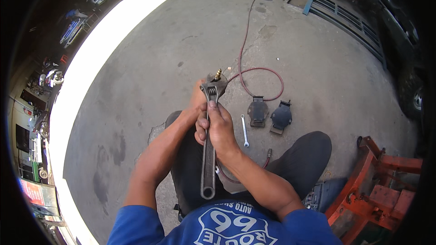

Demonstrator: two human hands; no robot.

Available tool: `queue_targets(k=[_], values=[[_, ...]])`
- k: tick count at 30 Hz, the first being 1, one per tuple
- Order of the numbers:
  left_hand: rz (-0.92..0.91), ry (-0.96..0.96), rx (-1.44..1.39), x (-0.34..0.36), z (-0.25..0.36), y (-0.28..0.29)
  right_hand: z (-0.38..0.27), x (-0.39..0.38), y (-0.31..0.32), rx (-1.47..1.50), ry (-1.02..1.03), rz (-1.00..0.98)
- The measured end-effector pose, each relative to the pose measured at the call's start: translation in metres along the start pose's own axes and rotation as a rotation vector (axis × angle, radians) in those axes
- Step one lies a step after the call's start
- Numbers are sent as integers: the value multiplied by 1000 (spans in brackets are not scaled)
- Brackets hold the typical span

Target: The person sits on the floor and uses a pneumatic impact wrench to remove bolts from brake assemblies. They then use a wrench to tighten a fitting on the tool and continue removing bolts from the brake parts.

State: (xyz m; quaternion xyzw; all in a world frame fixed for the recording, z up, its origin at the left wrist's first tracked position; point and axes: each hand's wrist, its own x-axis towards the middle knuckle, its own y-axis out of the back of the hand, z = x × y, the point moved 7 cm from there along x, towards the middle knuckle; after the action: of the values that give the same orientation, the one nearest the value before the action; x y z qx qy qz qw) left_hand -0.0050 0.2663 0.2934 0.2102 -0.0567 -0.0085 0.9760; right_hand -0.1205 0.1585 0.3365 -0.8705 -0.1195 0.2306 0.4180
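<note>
My right hand (218, 129) is closed around the handle of a large adjustable wrench (208, 168), whose ringed end points toward my body. At the wrench's head stands a small brass fitting (218, 74); whether the jaws grip it I cannot tell. My left hand (198, 94) is curled behind the wrench head, with most of its fingers hidden, along with whatever they hold. A red hose (261, 68) runs up to this spot from the floor. Beyond my right hand lie a combination wrench (245, 130) and two dark, flat, rounded parts (258, 111) with rectangular ends.
Another red hose end with a metal coupling (269, 153) lies between my legs. An orange-red steel frame (381, 190) stands at the near right. Farther right are a blue-grey metal grating (345, 16) and a dark vehicle (395, 13). Bright sunlight crosses the floor on the left.
</note>
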Motion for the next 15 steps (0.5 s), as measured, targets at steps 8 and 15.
queue_targets(k=[8,15], values=[[64,-20,525,-2,28,26,-28,-29,67,138,-286,-456],[278,103,305,17,63,53,51,70,200,-1364,5,344]])
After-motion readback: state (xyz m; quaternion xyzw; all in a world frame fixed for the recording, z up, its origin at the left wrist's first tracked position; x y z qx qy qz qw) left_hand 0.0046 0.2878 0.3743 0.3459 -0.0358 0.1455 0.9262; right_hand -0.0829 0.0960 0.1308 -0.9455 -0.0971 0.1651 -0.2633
